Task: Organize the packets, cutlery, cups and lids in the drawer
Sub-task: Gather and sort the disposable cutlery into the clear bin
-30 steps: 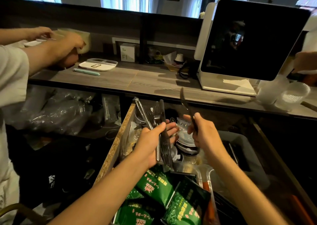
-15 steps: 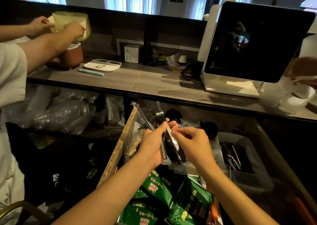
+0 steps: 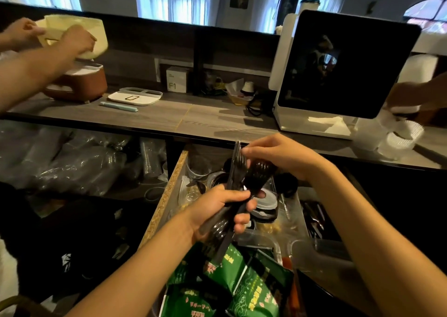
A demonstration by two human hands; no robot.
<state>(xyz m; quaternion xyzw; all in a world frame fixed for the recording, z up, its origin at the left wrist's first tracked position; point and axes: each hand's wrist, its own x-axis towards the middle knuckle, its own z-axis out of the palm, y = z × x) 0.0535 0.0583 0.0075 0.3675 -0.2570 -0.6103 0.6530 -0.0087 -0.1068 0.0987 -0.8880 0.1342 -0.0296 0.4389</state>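
Observation:
My left hand grips a bundle of black plastic cutlery by its middle, above the open drawer. My right hand pinches the upper ends of that bundle, where forks and spoons stack together. Below in the drawer lie green packets at the near end, clear lids and small cups in the middle, and a clear cup at the back. A clear bin with dark cutlery sits at the drawer's right side.
A wooden counter runs above the drawer, bearing a dark screen, a white scale, a pen and a brown pot. Another person's hands hold a pale bag at far left. Bagged cups fill the left shelf.
Both hands have lifted the cutlery bundle higher above the drawer. My right hand moved from the bundle's middle up to its top ends, and the bundle now stands more upright.

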